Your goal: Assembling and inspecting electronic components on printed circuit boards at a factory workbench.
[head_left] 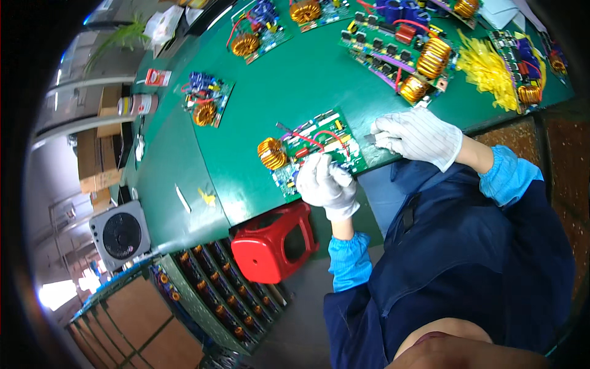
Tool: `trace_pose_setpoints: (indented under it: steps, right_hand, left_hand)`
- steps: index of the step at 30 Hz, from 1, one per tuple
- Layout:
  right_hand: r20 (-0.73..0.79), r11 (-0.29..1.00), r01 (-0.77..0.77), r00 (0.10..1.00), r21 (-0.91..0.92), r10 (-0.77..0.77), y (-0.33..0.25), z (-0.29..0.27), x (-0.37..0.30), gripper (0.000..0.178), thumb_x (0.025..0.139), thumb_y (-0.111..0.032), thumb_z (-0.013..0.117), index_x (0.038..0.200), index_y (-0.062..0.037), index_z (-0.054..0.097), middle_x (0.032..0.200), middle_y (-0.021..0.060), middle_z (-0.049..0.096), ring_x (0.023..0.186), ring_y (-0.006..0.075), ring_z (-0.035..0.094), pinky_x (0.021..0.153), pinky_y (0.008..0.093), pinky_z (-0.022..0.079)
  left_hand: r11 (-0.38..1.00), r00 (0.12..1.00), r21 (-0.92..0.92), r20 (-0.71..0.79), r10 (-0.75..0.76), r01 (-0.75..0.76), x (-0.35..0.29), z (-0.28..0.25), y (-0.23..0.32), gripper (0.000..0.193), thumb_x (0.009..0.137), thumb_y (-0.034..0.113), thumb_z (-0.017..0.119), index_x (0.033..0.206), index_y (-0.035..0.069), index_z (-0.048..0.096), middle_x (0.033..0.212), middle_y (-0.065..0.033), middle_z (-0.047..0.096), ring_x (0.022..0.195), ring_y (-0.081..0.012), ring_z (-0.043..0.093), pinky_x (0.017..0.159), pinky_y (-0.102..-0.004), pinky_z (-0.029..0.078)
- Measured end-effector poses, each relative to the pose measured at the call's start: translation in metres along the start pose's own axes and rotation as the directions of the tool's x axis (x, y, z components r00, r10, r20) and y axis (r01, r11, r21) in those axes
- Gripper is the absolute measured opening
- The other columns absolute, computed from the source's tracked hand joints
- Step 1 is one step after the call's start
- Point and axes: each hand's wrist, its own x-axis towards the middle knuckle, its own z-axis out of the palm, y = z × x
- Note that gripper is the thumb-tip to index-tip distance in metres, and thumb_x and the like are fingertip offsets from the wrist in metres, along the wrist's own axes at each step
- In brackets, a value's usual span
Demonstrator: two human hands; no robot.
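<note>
A green circuit board with a copper-wound toroid coil and red wires lies on the table near its front edge. My left hand, in a white glove, rests over the board's near side with its fingers curled. What is between those fingers, if anything, is hidden. To the right of the board is my right hand, in a striped white glove. Its fingers pinch a small dark grey piece, too small to name, just off the board's right edge.
Further boards, such as one at the left and a stacked pair, sit on the green table. Yellow strips lie at the right. Below the edge stand a red stool and a rack of boards; a fan is left.
</note>
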Motion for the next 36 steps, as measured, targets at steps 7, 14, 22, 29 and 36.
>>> trace_pose_setpoints:
  steps: [7,14,22,29,36]
  right_hand:
    - [0.051,0.987,0.057,0.997,-0.15,-0.05,-0.01,0.012,0.026,0.033,0.1,-0.032,0.055,0.13,-0.0187,0.06,0.082,0.0055,0.065,0.063,0.0252,0.061,0.058,0.038,0.047]
    - [-0.062,0.939,0.225,0.967,-0.262,-0.249,0.004,0.021,0.024,0.043,0.096,-0.023,0.055,0.139,-0.024,0.057,0.078,0.0064,0.06,0.061,0.0263,0.062,0.054,0.0411,0.046]
    - [0.023,0.908,0.214,0.975,-0.36,-0.221,-0.002,0.021,0.022,0.052,0.094,-0.026,0.058,0.146,-0.0274,0.052,0.087,0.0023,0.057,0.066,0.0212,0.059,0.058,0.0346,0.045]
    - [-0.022,0.925,0.226,0.969,-0.307,-0.244,0.0,0.026,0.021,0.046,0.095,-0.021,0.055,0.14,-0.0268,0.058,0.079,0.0044,0.054,0.062,0.0236,0.057,0.056,0.0385,0.047]
    - [-0.198,0.889,0.295,0.904,-0.35,-0.378,0.002,0.031,0.019,0.044,0.093,-0.022,0.057,0.137,-0.0247,0.06,0.085,0.0065,0.054,0.065,0.023,0.057,0.058,0.0379,0.047]
  left_hand:
    - [0.999,0.999,0.05,-0.034,0.001,0.001,-0.004,0.003,-0.001,0.029,0.097,0.033,0.049,0.097,0.012,0.07,0.1,-0.0078,0.07,0.092,-0.0269,0.065,0.084,-0.0402,0.05]
    - [0.999,1.0,0.045,-0.026,-0.015,0.017,-0.006,0.003,0.001,0.023,0.098,0.033,0.052,0.104,0.017,0.068,0.103,-0.0042,0.069,0.095,-0.0256,0.067,0.087,-0.0412,0.049]
    - [0.998,0.999,0.061,-0.038,0.004,-0.001,-0.004,0.004,0.001,0.03,0.098,0.033,0.048,0.097,0.012,0.069,0.099,-0.0088,0.071,0.091,-0.028,0.066,0.085,-0.0416,0.051]
    - [0.998,0.999,0.06,-0.035,0.005,-0.003,-0.004,0.004,0.001,0.03,0.097,0.033,0.048,0.097,0.011,0.069,0.1,-0.009,0.071,0.091,-0.0282,0.066,0.085,-0.0415,0.051]
    - [0.999,0.999,0.047,-0.041,-0.003,0.005,-0.003,0.003,0.002,0.029,0.096,0.033,0.049,0.097,0.011,0.069,0.099,-0.0086,0.071,0.093,-0.028,0.066,0.086,-0.0418,0.05]
